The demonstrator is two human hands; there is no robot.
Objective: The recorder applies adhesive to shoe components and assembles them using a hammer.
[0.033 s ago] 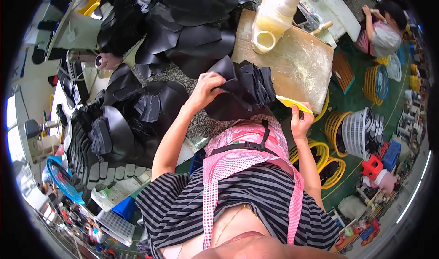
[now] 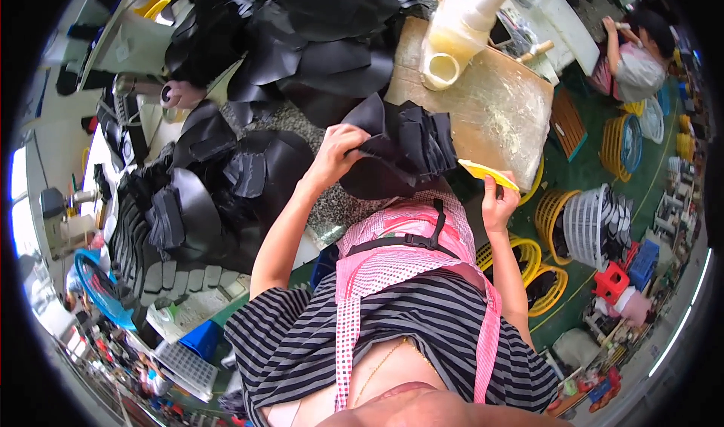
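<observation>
My left hand [image 2: 341,149] is closed, pinching the raised edge of a black leather-like piece [image 2: 367,116] over the worktop. Beside it, toward my right hand, lies a stack of smaller black pieces [image 2: 424,142] with frayed edges. More of the black sheet [image 2: 375,179] spreads below the stack. In my right hand [image 2: 499,204], thumb and fingers grip a thin, flat yellow spreader [image 2: 483,172]. Its tip points left toward the stack, near the lower corner of a stained cardboard sheet [image 2: 494,99]. A cloudy plastic bottle [image 2: 455,38] with a long cone spout lies on that cardboard.
Big black sheets [image 2: 324,72] pile up at the far side, with more black pieces [image 2: 197,208] at left. A speckled worktop [image 2: 332,212] shows between them. Yellow baskets [image 2: 547,287] and a white basket [image 2: 584,219] stand on the green floor at right. A co-worker [image 2: 637,65] sits far right.
</observation>
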